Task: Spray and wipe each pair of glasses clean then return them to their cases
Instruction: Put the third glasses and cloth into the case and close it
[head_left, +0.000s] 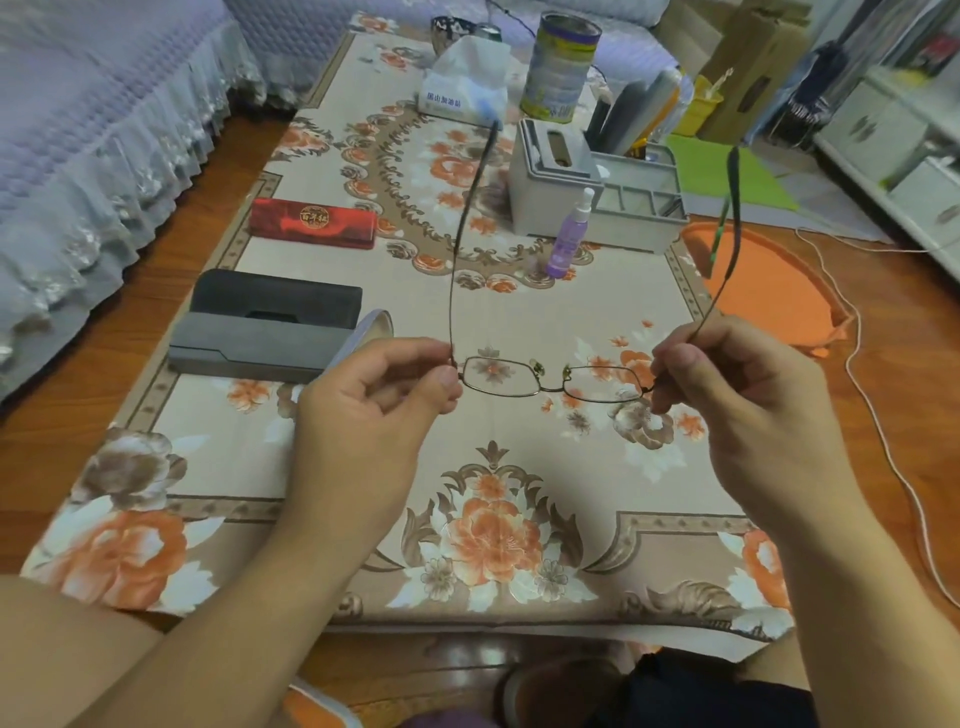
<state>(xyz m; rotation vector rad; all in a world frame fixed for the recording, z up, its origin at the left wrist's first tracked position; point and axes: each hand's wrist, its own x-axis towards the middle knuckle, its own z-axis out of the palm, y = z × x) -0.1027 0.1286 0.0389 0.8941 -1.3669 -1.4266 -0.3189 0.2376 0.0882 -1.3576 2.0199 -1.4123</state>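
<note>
A thin metal-framed pair of glasses (550, 382) is held up over the flowered tablecloth (498, 457), its temples unfolded and pointing away from me. My left hand (374, 400) pinches the frame at its left hinge. My right hand (727, 384) pinches the right hinge and temple. A purple spray bottle (569, 236) stands upright further back, right of centre. An open dark grey glasses case (270, 322) lies at the left. Behind it lies a shut red case (314, 223).
A grey tissue box and organiser (592, 187), a white tissue pack (465, 83) and a tall tin (561, 67) stand at the back. An orange basin (769, 286) and a white cable (872, 405) lie on the floor at the right. A covered sofa (88, 130) borders the left.
</note>
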